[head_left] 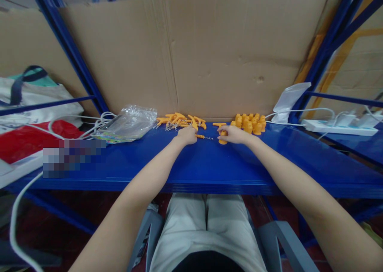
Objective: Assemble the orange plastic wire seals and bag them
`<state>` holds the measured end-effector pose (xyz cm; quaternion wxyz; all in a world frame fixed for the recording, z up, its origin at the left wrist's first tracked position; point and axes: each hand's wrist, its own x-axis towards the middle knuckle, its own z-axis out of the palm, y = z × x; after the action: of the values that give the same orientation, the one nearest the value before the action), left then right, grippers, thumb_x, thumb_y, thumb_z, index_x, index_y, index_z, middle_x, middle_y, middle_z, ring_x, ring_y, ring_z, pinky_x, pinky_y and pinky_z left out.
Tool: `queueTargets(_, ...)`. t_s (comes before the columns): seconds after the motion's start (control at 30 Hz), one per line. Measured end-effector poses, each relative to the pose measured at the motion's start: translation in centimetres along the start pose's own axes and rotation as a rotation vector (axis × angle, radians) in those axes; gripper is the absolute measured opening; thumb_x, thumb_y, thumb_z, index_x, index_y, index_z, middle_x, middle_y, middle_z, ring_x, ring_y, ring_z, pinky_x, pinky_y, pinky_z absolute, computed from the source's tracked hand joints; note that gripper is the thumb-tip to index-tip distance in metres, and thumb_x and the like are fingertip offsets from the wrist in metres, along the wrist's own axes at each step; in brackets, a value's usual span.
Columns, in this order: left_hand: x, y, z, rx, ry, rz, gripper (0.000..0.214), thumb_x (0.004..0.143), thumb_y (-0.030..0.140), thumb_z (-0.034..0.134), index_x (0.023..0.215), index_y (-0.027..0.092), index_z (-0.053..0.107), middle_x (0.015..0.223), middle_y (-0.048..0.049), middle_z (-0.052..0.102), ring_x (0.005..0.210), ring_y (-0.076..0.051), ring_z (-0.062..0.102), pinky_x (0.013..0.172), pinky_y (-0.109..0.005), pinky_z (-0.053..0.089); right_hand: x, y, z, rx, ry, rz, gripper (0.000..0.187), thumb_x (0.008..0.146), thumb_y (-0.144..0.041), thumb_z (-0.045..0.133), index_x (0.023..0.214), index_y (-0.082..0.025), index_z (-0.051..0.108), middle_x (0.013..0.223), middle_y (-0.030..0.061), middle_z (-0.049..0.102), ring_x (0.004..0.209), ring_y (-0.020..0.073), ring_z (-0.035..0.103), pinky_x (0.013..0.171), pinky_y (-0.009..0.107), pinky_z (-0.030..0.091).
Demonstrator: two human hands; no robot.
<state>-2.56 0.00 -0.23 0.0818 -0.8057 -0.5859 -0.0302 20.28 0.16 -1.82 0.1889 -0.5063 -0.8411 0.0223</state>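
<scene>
My left hand (187, 135) is closed on an orange handled piece with a thin metal screw (203, 136) that points right. Just behind it lies a pile of orange T-shaped handles with metal screws (179, 120). My right hand (233, 134) is closed round a small orange cap (223, 137) standing on the blue shelf (209, 164). One loose orange T-handle (219, 124) lies just behind that hand. A cluster of several upright orange caps (250, 122) stands to the right of my right hand.
A crumpled clear plastic bag (128, 123) lies left of the pile, with white cables (98, 120) beside it. A white power strip (338, 125) sits at the far right. A cardboard sheet (191, 52) backs the shelf. Bags (26, 104) lie at the left.
</scene>
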Motion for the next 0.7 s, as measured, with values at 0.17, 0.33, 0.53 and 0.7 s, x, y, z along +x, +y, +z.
queueTargets(0.17, 0.2, 0.1, 0.2, -0.021, -0.021, -0.056, 0.043, 0.088, 0.019, 0.046, 0.126, 0.022, 0.065, 0.136, -0.0123, 0.060, 0.120, -0.027, 0.061, 0.099, -0.035, 0.050, -0.3, -0.8, 0.1, 0.104, -0.098, 0.058, 0.051, 0.080, -0.027, 0.074, 0.127, -0.013, 0.061, 0.121, 0.0122, 0.069, 0.105, 0.0213, 0.067, 0.092, 0.031, 0.052)
queueTargets(0.33, 0.5, -0.1, 0.4, -0.047, -0.056, -0.112, 0.042, 0.089, 0.023, 0.046, 0.126, 0.018, 0.064, 0.130, -0.0141, 0.065, 0.122, -0.028, 0.060, 0.100, -0.036, 0.049, -0.5, -0.9, 0.1, 0.177, -0.128, 0.061, 0.045, 0.080, -0.024, 0.072, 0.122, -0.014, 0.062, 0.121, 0.0119, 0.070, 0.107, 0.0215, 0.067, 0.094, 0.030, 0.051)
queueTargets(0.53, 1.0, -0.7, 0.6, -0.169, -0.023, -0.095, 0.034, 0.088, 0.028, 0.049, 0.115, 0.020, 0.068, 0.123, -0.0100, 0.070, 0.115, -0.025, 0.064, 0.095, -0.031, 0.050, -0.4, -0.9, 0.6, 0.113, -0.109, 0.079, 0.045, 0.080, -0.021, 0.070, 0.123, -0.018, 0.058, 0.117, 0.0088, 0.071, 0.103, 0.0200, 0.068, 0.089, 0.030, 0.052)
queueTargets(0.7, 0.9, -0.3, 0.7, -0.243, 0.026, -0.079, 0.036, 0.088, 0.025, 0.048, 0.120, 0.019, 0.063, 0.109, -0.0086, 0.074, 0.108, -0.023, 0.067, 0.093, -0.031, 0.051, -0.6, -1.5, -0.6, -0.175, -0.005, 0.150, 0.042, 0.084, -0.022, 0.063, 0.125, -0.016, 0.055, 0.111, 0.0108, 0.072, 0.099, 0.0230, 0.068, 0.081, 0.029, 0.050)
